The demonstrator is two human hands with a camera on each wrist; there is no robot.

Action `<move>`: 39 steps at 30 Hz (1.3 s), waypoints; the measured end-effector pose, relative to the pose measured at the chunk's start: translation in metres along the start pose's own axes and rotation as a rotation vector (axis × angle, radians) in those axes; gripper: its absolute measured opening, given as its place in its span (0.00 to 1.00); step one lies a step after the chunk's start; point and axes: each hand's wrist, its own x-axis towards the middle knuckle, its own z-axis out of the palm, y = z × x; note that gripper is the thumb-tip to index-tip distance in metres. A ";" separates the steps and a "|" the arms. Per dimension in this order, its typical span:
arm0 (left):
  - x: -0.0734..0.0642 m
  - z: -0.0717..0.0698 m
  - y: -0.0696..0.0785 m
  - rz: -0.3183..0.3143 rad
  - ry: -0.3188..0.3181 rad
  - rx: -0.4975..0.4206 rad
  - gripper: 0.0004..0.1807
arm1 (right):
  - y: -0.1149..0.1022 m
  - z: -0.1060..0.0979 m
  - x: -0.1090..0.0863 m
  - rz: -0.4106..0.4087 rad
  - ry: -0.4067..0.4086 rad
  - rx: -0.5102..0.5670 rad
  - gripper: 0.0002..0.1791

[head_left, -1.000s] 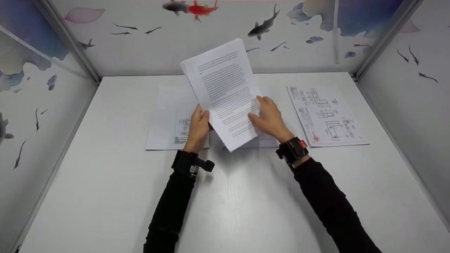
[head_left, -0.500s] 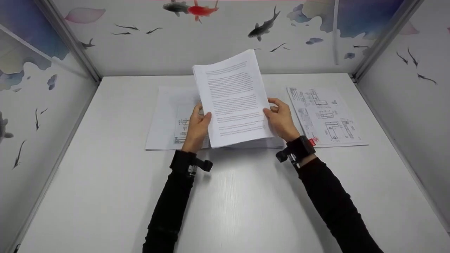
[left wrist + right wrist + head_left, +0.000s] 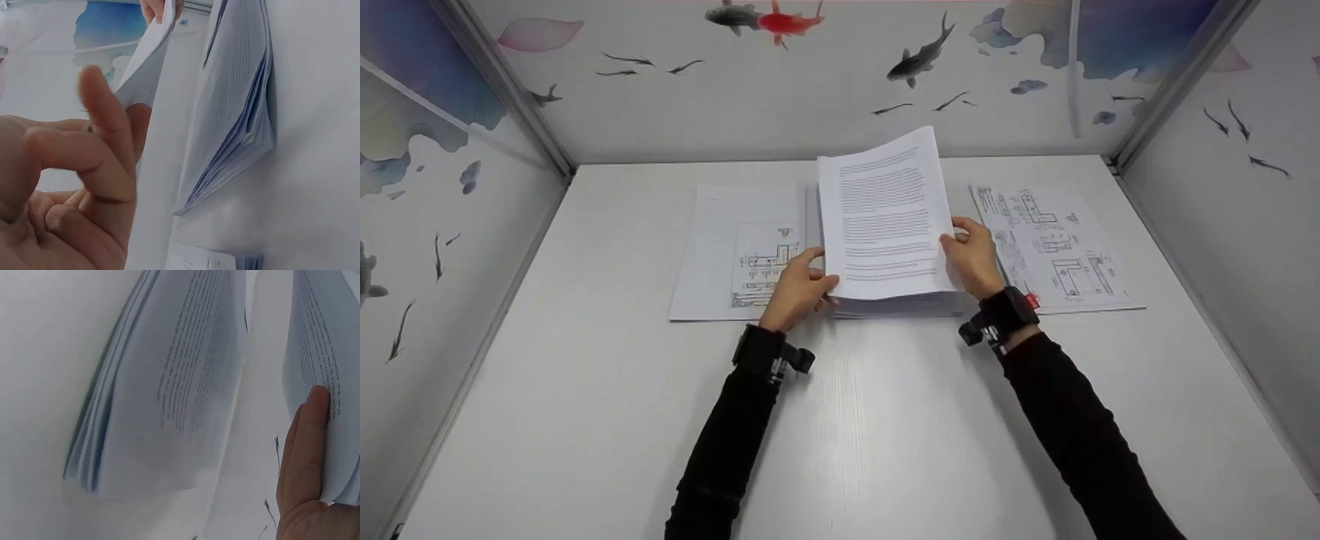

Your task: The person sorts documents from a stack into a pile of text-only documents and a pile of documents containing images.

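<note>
A thin sheaf of printed paper (image 3: 885,214) is held up, tilted toward the head camera, over the middle of the table. My left hand (image 3: 799,289) pinches its lower left corner, thumb on the printed side. At the right edge my right hand (image 3: 973,255) grips it between thumb and fingers; fingers lie flat along its back in the right wrist view (image 3: 306,455). Below is a thicker stack of printed paper (image 3: 900,307), mostly hidden in the head view. Both wrist views show that stack's layered edges, and the sheaf (image 3: 143,70) apart from it.
Left of the middle stack lies a pile of paper (image 3: 709,255) with a technical drawing on its top sheet. Another pile of drawings (image 3: 1061,251) with a red mark lies at the right. White panels painted with fish (image 3: 922,56) enclose the white table (image 3: 840,435).
The sheaf has turned from slanted to nearly upright, then moved right and lower over the middle stack. My left hand has shifted to its lower corner; my right hand has moved right along with it.
</note>
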 end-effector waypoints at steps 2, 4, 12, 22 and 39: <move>0.001 0.004 -0.001 -0.011 -0.006 0.040 0.37 | 0.003 -0.001 0.002 0.004 -0.011 -0.025 0.22; 0.001 0.009 -0.001 -0.015 -0.010 0.076 0.37 | 0.006 -0.002 0.004 0.008 -0.022 -0.044 0.22; 0.003 0.018 -0.007 0.001 -0.011 0.243 0.33 | 0.014 -0.005 0.009 0.086 -0.093 -0.065 0.25; 0.003 0.019 -0.010 0.076 0.001 0.426 0.12 | 0.020 -0.009 0.011 0.060 -0.123 -0.236 0.27; -0.002 0.025 -0.004 -0.021 0.004 0.623 0.16 | 0.029 -0.005 0.007 -0.047 -0.193 -0.408 0.11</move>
